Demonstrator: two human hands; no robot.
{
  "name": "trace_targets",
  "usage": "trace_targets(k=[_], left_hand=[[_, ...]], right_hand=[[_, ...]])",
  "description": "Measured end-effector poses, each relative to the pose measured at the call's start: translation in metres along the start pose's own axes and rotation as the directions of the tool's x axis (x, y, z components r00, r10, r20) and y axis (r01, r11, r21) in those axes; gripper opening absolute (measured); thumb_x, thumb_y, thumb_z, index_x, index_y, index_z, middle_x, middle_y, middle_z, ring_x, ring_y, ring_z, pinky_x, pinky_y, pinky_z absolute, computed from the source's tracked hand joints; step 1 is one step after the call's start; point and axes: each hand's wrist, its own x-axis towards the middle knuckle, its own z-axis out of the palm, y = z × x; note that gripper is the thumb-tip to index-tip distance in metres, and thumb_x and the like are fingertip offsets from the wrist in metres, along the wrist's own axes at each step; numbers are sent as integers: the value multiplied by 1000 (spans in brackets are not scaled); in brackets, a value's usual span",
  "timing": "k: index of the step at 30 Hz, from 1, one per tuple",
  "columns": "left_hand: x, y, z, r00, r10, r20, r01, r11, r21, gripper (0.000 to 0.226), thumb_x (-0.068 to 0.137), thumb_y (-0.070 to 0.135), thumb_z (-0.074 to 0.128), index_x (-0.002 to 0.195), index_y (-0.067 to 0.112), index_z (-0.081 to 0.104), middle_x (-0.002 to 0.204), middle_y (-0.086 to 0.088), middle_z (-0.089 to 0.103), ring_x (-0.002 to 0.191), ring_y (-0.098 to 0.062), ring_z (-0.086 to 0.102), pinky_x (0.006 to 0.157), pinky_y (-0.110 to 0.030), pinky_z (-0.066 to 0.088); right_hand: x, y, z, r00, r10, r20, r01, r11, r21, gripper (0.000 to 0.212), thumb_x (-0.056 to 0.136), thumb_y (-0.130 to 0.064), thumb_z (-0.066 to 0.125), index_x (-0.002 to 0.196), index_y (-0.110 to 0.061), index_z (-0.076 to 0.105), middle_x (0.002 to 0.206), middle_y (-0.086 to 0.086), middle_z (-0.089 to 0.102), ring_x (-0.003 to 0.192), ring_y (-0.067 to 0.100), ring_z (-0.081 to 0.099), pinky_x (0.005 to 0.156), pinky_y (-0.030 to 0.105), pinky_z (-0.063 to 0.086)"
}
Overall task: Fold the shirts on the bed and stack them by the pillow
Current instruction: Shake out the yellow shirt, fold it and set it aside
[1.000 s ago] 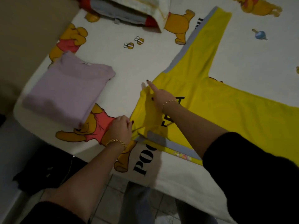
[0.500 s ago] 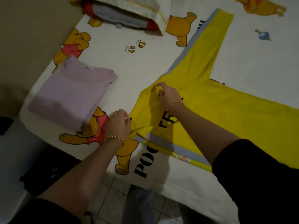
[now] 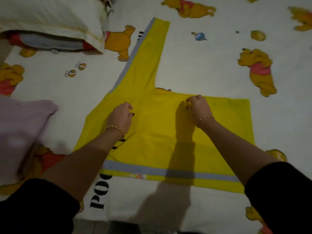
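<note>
Since earlier frame both hands moved off collar end, onto far side of yellow shirt (image 3: 160,132).
- Bed sheet (image 3: 202,68) soft: cloth may drag and wrinkle during fold.
- Yellow shirt flat mid-bed, long sleeve (image 3: 148,53) out toward pillow (image 3: 50,19). Uneven pull likely skews fold.
- Folded lilac shirt (image 3: 22,129) near bed edge, could slip off.
- Left hand (image 3: 121,114): fingers curled on cloth at sleeve base, grip unclear.
- Right hand (image 3: 198,105): pinches shirt's far side edge.
- No containers visible.
</note>
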Motion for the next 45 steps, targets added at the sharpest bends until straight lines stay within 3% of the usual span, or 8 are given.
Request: trace_targets(k=[7, 11, 19, 23, 27, 32, 39, 45], left_hand=[[74, 62, 36, 953, 265, 147, -294, 926, 237, 80, 82, 7, 70, 147, 9, 23, 144, -13, 37, 134, -27, 33, 107, -39, 30], [102, 64, 44, 848, 295, 440, -528, 535, 659, 88, 91, 20, 60, 150, 10, -4, 159, -3, 3, 146, -15, 5, 116, -44, 0], [124, 71, 28, 797, 280, 535, -603, 413, 682, 70, 74, 61, 64, 121, 12, 45, 121, -5, 54, 117, -21, 49, 115, -35, 16], [111, 70, 14, 731, 431, 529, -677, 364, 640, 49, 81, 56, 61, 107, 16, 52, 108, -4, 62, 100, -23, 57, 89, -34, 41], [68, 58, 0, 736, 477, 479, -674, 449, 587, 37, 87, 39, 61, 116, 17, 52, 102, -5, 66, 82, -26, 65, 59, -30, 43], [-10, 26, 0, 722, 598, 349, -681, 524, 511, 56, 35, 21, 93, 79, 10, 61, 54, -4, 60, 32, -23, 51, 34, -17, 26], [-94, 2, 28, 785, 509, 354, -619, 667, 415, 52, 81, 64, 47, 88, 14, 59, 68, -1, 63, 54, -20, 60, 40, -23, 40], [-77, 31, 29, 863, 453, 224, -505, 792, 343, 23, 89, 33, 61, 75, 15, 54, 68, -5, 58, 63, -23, 56, 46, -31, 42]], right_hand=[[9, 98, -38, 998, 28, -47, -29, 999, -20, 58, 82, -2, 66, 136, -2, 45, 138, 19, 43, 128, 34, 40, 105, 35, 31], [22, 116, -36, 997, -13, 71, 21, 994, -105, 75, 77, -10, 74, 142, -4, 36, 139, 21, 41, 127, 37, 38, 107, 39, 31], [25, 118, -37, 994, -83, 74, 101, 946, -309, 44, 83, -28, 67, 120, -11, 51, 116, 10, 55, 110, 30, 47, 93, 35, 30], [2, 120, -34, 966, -222, -131, 157, 911, -381, 22, 86, -34, 58, 86, -12, 59, 79, 8, 62, 79, 30, 59, 74, 38, 37], [-37, 122, -39, 894, -407, -187, 289, 843, -454, 14, 78, -23, 51, 68, -13, 53, 49, 6, 53, 45, 26, 53, 54, 27, 43], [-106, 124, -29, 931, -364, 16, 332, 828, -451, 38, 55, -25, 87, 71, -15, 54, 46, 3, 55, 38, 24, 51, 53, 27, 46], [-182, 117, -6, 972, -223, 81, 237, 907, -347, 55, 77, -74, 37, 93, -25, 56, 81, -4, 61, 72, 17, 58, 68, 34, 46], [-163, 106, -15, 999, -24, 25, 32, 914, -403, 36, 96, -44, 38, 111, -14, 52, 106, 5, 57, 99, 24, 54, 54, 27, 34]])
